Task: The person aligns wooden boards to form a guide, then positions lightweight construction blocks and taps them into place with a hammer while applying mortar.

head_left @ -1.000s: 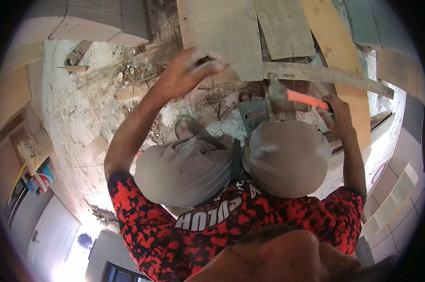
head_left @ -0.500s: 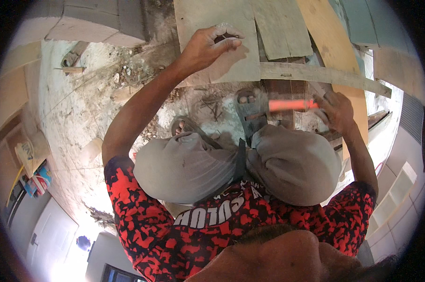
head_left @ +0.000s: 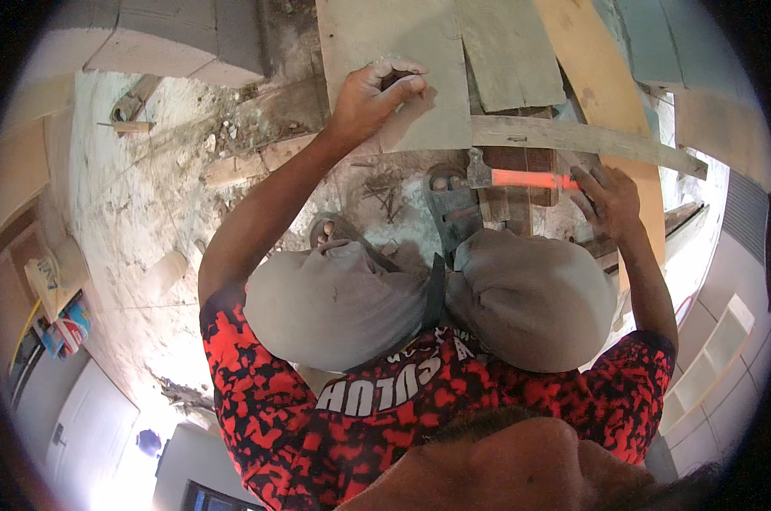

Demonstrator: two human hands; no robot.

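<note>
A crouching person's right hand point(head_left: 609, 200) curls loosely round the orange-handled hammer point(head_left: 526, 178) — its head near a wooden plank point(head_left: 586, 139). The left hand point(head_left: 375, 95) is over a pale board point(head_left: 390, 34), thumb and fingers nearly meeting — whether they pinch anything, I can't tell from here.

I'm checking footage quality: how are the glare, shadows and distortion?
Head view: glare burns out the area beside the white door; head view: a shadow beside the left hand darkens the pale board; head view: the long plank looks bowed.
</note>
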